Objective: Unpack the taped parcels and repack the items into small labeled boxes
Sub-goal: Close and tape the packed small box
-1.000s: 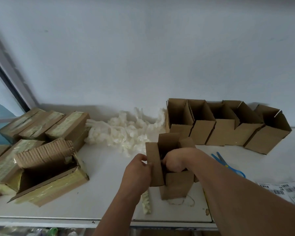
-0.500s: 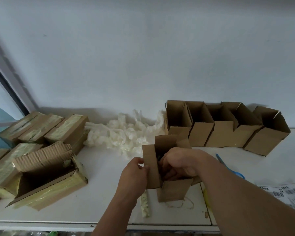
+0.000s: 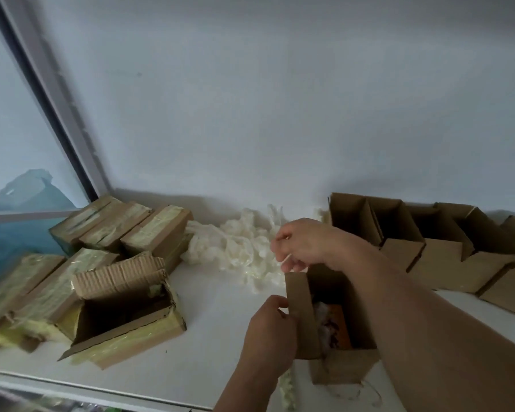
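The left hand [image 3: 269,333] is pinching the left flap of the small open box [image 3: 336,325] standing upright near the shelf's [image 3: 214,328] front edge; the right hand [image 3: 299,245], fingers loosely curled and holding nothing clear, is hovering just above its far rim, nearer the white wrapping pile [image 3: 244,251] behind. Opened parcel [image 3: 116,310] is lying left; empty boxes [image 3: 428,248] are lining the back right.

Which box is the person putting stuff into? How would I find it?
Look at the white table under the wall. Near its front edge, the left hand holds the flap of a small brown box. Unlike the row of boxes behind, it stands alone with something white and orange inside.
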